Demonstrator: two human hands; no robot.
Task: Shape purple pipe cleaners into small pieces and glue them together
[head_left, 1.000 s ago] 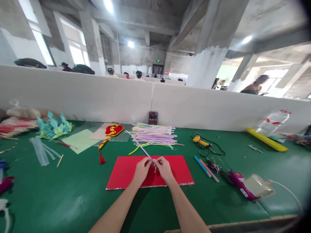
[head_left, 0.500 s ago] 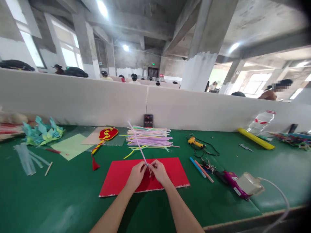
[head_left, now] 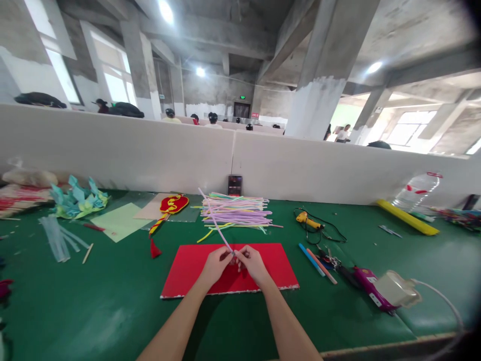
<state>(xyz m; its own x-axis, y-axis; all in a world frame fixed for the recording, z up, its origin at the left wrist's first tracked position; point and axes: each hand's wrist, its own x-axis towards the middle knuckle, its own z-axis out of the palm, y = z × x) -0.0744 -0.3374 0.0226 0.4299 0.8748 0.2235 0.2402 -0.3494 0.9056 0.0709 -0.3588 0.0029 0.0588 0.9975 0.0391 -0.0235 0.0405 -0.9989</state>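
My left hand [head_left: 216,265] and my right hand [head_left: 253,262] meet over a red board [head_left: 188,271], fingertips pinched together. Between them is one end of a lilac pipe cleaner [head_left: 215,220], whose free length slants up and to the left. The fingers cover the held end, so its shape there is hidden. Just beyond the board lies a pile of pastel pipe cleaners [head_left: 240,216] in pink, lilac, yellow and green.
Left of the pile are a red-and-yellow fan-shaped ornament [head_left: 175,203] with a tassel, green paper [head_left: 122,221] and teal paper pieces [head_left: 80,198]. To the right lie a yellow glue gun [head_left: 308,220], blue and coral sticks [head_left: 311,259], a purple device [head_left: 370,287] and a plastic bottle [head_left: 417,191].
My view has turned slightly left, so the table things sit further right. Both hands keep their pinch on the lilac pipe cleaner, with only small finger shifts.
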